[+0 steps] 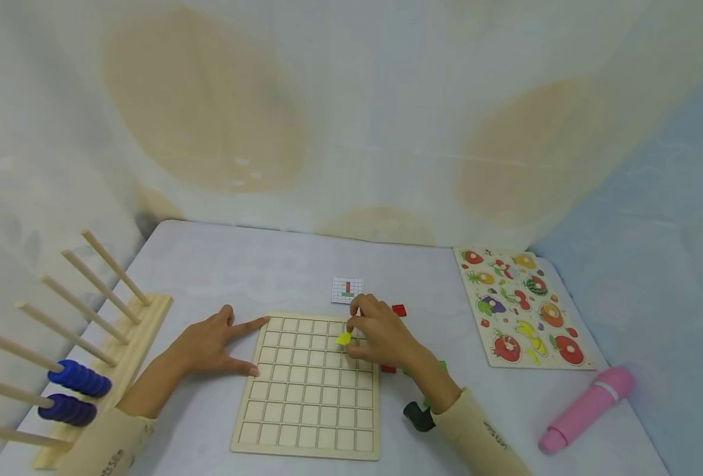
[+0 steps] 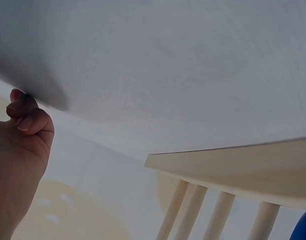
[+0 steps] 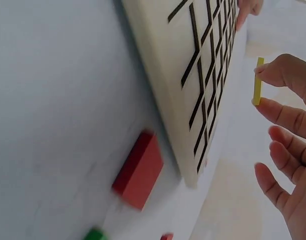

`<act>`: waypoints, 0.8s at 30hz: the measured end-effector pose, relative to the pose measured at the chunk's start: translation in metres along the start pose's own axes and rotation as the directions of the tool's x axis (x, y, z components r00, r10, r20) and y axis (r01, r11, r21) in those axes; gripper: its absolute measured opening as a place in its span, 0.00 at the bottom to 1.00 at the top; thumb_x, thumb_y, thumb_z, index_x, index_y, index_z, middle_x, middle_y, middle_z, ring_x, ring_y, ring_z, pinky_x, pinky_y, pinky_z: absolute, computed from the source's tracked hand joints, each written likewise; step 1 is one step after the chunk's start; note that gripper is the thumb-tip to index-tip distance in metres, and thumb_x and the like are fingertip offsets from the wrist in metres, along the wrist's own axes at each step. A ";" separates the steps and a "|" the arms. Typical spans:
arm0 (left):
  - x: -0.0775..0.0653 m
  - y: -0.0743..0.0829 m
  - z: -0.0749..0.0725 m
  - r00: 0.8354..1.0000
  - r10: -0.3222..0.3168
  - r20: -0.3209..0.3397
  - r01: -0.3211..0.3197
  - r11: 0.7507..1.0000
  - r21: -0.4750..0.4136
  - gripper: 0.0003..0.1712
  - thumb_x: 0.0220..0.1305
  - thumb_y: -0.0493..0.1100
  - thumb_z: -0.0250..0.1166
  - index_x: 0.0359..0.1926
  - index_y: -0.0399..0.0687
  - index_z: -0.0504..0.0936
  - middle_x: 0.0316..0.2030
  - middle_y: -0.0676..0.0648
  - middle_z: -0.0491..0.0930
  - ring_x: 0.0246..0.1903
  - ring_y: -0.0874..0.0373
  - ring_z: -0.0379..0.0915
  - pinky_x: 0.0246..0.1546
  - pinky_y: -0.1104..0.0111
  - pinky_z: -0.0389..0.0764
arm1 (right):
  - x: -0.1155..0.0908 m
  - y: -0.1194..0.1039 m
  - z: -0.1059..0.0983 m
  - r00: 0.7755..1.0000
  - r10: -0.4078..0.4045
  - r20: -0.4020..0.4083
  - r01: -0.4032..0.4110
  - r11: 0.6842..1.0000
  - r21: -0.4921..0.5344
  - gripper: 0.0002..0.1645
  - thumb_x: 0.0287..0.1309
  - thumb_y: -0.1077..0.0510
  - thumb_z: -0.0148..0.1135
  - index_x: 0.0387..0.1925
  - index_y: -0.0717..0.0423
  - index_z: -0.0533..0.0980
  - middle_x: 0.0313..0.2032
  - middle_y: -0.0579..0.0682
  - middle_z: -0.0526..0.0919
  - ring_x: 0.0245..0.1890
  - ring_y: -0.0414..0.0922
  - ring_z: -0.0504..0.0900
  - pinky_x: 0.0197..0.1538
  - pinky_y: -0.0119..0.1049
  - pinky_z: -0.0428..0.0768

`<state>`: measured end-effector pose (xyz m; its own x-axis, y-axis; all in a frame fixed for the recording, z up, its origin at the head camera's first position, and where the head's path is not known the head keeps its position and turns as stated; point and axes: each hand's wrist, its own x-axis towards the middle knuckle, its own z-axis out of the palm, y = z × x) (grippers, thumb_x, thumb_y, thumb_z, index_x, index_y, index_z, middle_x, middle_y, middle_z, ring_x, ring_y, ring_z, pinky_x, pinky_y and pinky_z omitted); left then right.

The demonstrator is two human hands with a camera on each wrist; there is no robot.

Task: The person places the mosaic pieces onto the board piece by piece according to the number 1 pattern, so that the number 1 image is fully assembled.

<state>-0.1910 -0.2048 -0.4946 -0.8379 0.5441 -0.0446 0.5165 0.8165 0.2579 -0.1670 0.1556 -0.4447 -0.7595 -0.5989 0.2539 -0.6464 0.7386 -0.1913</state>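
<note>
Over the upper right part of a wooden grid board (image 1: 306, 377), my right hand (image 1: 381, 334) pinches a small flat yellow tile (image 1: 343, 338) between thumb and a finger. In the right wrist view the yellow tile (image 3: 258, 81) is seen edge-on, raised off the board. My left hand (image 1: 208, 344) lies at the board's left side, with index finger and thumb stretched out to its edge. A small printed pattern card (image 1: 347, 289) lies just beyond the board. Red tiles (image 1: 399, 310) and green tiles (image 1: 443, 365) lie to the right, partly hidden by the right arm.
A wooden peg rack (image 1: 155, 311) with blue rings (image 1: 80, 378) and purple rings (image 1: 67, 410) stands at the left. At the right are a fruit puzzle board (image 1: 494, 317) and a pink cylinder (image 1: 586, 410). A dark object (image 1: 418, 417) sits by the right sleeve.
</note>
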 end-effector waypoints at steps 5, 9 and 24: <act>-0.002 0.001 -0.002 1.000 0.013 -0.019 -0.013 1.000 0.007 0.59 0.38 0.87 0.60 0.72 0.74 0.65 0.35 0.50 0.60 0.24 0.61 0.54 0.20 0.70 0.62 | 0.015 -0.011 0.011 1.000 -0.013 0.027 0.013 1.000 -0.002 0.11 0.48 0.51 0.74 0.31 0.53 0.84 0.43 0.46 0.71 0.47 0.42 0.68 0.46 0.38 0.72; -0.002 0.002 -0.002 0.999 0.027 -0.037 -0.026 1.000 0.016 0.58 0.38 0.86 0.61 0.72 0.73 0.65 0.34 0.50 0.59 0.24 0.61 0.54 0.20 0.70 0.61 | 0.025 -0.020 0.019 0.998 -0.013 0.055 0.014 1.000 -0.011 0.11 0.49 0.50 0.74 0.32 0.52 0.85 0.43 0.45 0.70 0.45 0.41 0.67 0.46 0.37 0.72; -0.002 0.004 -0.003 1.000 -0.004 -0.022 0.005 1.000 0.023 0.58 0.37 0.88 0.58 0.72 0.77 0.64 0.34 0.50 0.60 0.25 0.60 0.57 0.21 0.68 0.63 | 0.049 -0.039 0.032 0.991 -0.008 0.132 0.023 0.994 -0.108 0.15 0.54 0.46 0.74 0.38 0.50 0.87 0.45 0.45 0.72 0.45 0.42 0.67 0.48 0.36 0.74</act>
<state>-0.1879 -0.2032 -0.4909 -0.8436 0.5363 -0.0246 0.5165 0.8233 0.2353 -0.1819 0.0876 -0.4553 -0.7571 -0.6406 0.1284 -0.6518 0.7539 -0.0822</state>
